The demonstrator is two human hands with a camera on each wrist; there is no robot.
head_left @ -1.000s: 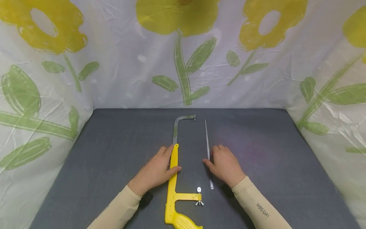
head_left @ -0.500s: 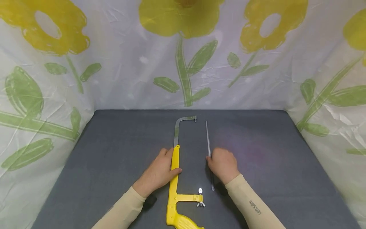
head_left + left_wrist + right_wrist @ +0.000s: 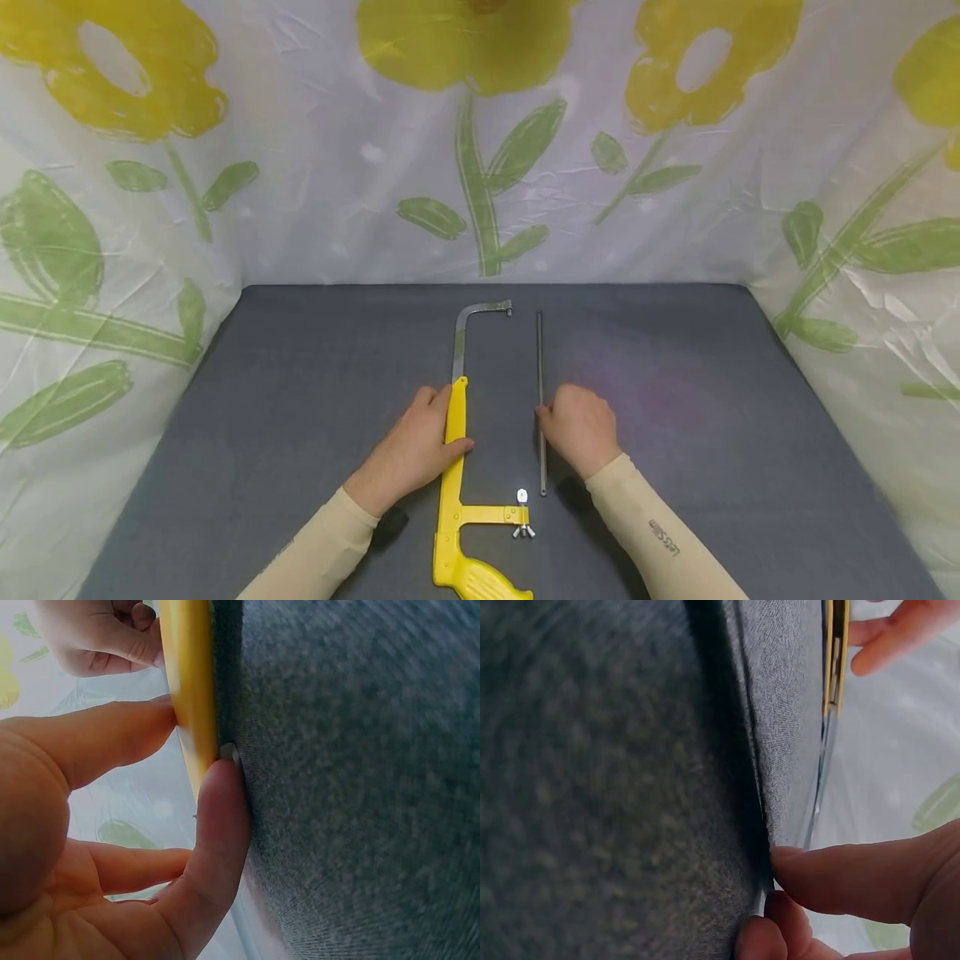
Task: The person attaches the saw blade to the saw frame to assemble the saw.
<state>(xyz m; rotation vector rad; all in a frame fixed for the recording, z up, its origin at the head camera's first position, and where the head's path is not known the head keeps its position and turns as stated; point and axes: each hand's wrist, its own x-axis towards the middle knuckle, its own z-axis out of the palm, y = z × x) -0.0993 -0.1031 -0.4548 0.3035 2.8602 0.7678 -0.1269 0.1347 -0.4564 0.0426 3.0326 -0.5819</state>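
A hacksaw frame with a yellow body and a bent metal front arm lies lengthwise on the grey table. My left hand holds the yellow body near its upper end. In the left wrist view the thumb is on one face and a curled finger on the other. To the right, my right hand pinches a thin metal hacksaw blade near its middle, between thumb and curled fingers. The blade runs nearly parallel to the frame, close over the table.
The yellow crossbar of the frame carries a metal clamp with a wing nut at its right end. The pistol grip points toward the near edge. A flower-printed curtain hangs behind and beside the grey table.
My right fingers have closed on the blade. Its lower end has shifted left, so it stands straighter and turned to a darker face. The left hand and frame stay in place.
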